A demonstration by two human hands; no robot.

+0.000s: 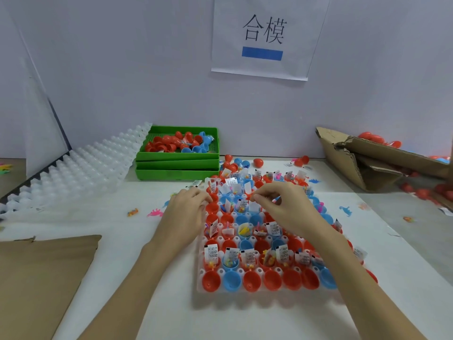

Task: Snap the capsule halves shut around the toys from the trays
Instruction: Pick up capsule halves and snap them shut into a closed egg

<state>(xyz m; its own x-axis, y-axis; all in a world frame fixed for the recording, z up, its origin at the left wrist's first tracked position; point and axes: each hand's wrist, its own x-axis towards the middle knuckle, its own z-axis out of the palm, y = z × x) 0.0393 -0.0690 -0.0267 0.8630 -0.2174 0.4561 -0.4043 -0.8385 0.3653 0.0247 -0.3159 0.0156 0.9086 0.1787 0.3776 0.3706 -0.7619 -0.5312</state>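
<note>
Left hand [187,212] covering the clear tray's [199,273] left edge cells, its curled fingers [203,198] hiding whatever they touch, right hand [282,204] masking capsule halves beneath, tag print too small to read, cardboard box [382,163] cut off at right edge.

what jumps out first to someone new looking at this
The white tray of red and blue capsule halves, many stuffed with toys and paper slips, fills the table's middle. Both hands, left and right, work over its far rows. Behind stand stacked green bins under a wall sign.

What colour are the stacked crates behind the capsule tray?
Green, seen clearly in the head view: the stacked crates.
</note>
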